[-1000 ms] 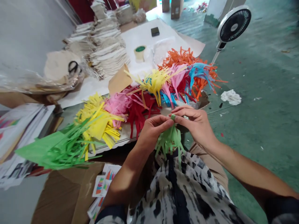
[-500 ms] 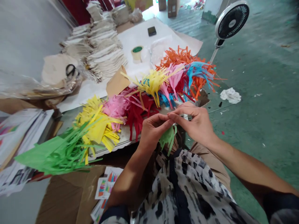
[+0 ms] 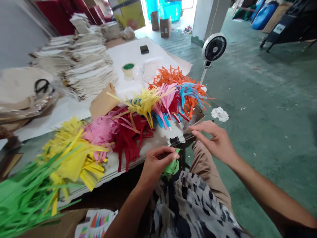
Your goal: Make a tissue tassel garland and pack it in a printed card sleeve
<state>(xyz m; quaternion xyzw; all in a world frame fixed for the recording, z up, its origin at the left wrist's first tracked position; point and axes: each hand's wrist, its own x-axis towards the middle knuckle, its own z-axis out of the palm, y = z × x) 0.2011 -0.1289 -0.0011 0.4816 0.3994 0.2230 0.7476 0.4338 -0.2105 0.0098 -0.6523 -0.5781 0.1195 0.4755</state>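
My left hand (image 3: 159, 163) pinches the top of a light green tissue paper tassel (image 3: 171, 168) between thumb and fingertips; its strips hang down in front of the patterned shirt. Off to the right, my right hand (image 3: 214, 140) is apart from it, with thumb and index finger nearly together. A thin pale line, perhaps string, shows near those fingertips, but I cannot make out what they hold. Finished-looking fringed tassels lie along the table's front edge: green (image 3: 22, 195), yellow (image 3: 74, 152), pink (image 3: 100, 132), red (image 3: 131, 135), pale yellow (image 3: 145, 102), blue (image 3: 189, 92) and orange (image 3: 170, 77).
Stacks of cream cloth-like pieces (image 3: 89, 62) stand at the back left, near black-handled scissors (image 3: 41, 86). A tape roll (image 3: 128, 70) and a small dark device (image 3: 144, 49) sit on white paper. Beyond the table's right edge stands a fan (image 3: 214, 49).
My hands, which met fingertip to fingertip, have separated; the right one moved to the right. My left hand keeps the green tassel. The head view has shifted upward and to the right.
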